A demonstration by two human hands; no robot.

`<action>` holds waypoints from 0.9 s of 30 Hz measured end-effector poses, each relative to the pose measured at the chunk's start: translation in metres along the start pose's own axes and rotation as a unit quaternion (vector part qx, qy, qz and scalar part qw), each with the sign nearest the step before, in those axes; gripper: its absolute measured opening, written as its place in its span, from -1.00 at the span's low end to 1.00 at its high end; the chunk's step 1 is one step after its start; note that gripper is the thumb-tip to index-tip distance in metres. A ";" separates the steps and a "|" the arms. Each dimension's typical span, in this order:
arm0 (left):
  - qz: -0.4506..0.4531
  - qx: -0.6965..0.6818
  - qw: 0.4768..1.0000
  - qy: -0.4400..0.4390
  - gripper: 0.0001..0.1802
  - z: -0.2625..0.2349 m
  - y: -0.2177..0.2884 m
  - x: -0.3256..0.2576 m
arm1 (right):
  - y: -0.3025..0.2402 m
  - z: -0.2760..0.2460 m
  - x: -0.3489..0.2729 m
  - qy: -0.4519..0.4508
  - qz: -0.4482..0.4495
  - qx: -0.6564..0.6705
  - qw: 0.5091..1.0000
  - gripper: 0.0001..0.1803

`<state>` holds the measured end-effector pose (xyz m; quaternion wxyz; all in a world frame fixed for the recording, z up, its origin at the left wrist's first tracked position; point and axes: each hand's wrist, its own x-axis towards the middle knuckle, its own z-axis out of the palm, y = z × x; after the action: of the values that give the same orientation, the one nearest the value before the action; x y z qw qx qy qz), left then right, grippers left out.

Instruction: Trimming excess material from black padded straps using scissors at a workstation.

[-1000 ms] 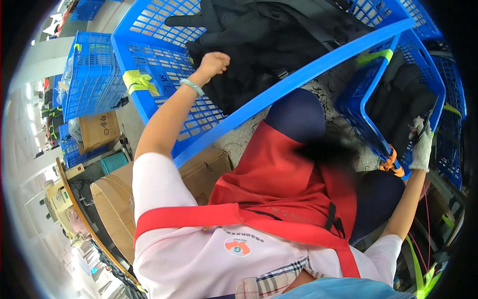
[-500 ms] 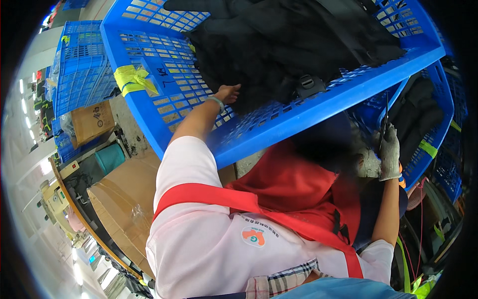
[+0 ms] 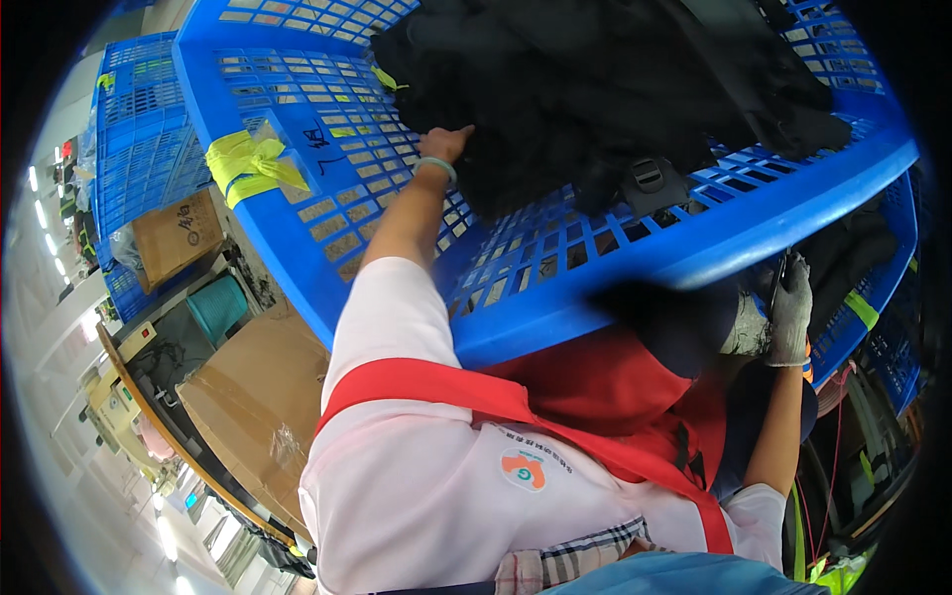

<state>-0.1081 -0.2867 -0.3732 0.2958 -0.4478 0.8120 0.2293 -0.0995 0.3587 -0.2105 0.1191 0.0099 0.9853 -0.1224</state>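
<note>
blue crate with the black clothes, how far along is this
Done: nothing visibly finished; the black clothes are piled in the blue crate. In hand: the left hand touches the pile's edge, and the gloved right hand is at the crate's near rim. Left: the whole pile, by the look of it.

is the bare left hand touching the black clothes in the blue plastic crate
Touching. The head view shows the left hand pressed into the edge of the black clothes inside the blue plastic crate, no gap visible.
</note>
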 end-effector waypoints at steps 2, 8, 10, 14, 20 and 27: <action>-0.060 -0.110 0.991 0.040 0.16 0.017 -0.004 -0.001 | -0.031 -0.009 0.003 -0.033 0.000 0.075 0.997 -0.39; -0.116 -0.554 0.824 0.027 0.00 0.031 0.007 0.000 | -0.020 -0.011 0.006 -0.055 0.098 0.219 0.969 -0.53; -0.121 -0.659 0.742 -0.018 -0.06 0.026 0.015 0.004 | 0.017 -0.007 0.009 -0.047 0.106 0.227 0.967 -0.53; -0.069 -0.651 0.750 -0.100 -0.35 -0.008 -0.005 0.022 | -0.017 0.004 0.021 -0.051 0.070 0.184 0.979 -0.57; 0.055 -0.369 0.927 0.021 -0.43 -0.091 0.035 0.020 | 0.011 0.009 0.035 0.001 0.029 0.140 0.990 -0.34; 0.187 -0.168 0.968 0.029 -0.50 -0.239 0.036 -0.059 | -0.064 -0.011 0.025 0.013 -0.050 0.130 0.990 -0.69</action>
<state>-0.1796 -0.3862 -0.1569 0.1448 -0.3379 0.8394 0.4002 -0.1290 0.2991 -0.1911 0.0975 -0.0225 0.9618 -0.2548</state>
